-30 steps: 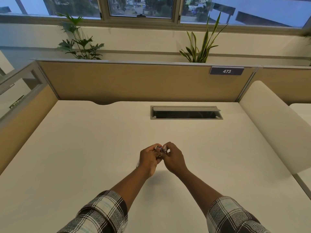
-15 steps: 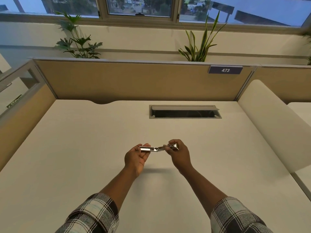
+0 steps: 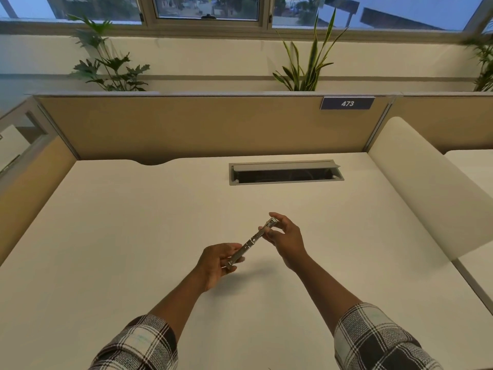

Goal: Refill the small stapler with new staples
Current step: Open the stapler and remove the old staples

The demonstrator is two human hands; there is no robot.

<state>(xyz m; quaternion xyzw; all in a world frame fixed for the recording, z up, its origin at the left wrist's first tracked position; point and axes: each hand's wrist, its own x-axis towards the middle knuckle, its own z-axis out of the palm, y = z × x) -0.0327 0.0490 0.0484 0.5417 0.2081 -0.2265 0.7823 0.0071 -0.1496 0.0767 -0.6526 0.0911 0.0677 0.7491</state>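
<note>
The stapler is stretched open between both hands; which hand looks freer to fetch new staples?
Probably the right hand: it only pinches the stapler at its far tip, while the left hand wraps the near end.

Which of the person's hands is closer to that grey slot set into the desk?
The right. The right hand pinches the far end of the opened stapler, just short of the grey slot. The left hand holds the near end, further back and to the left.
</note>
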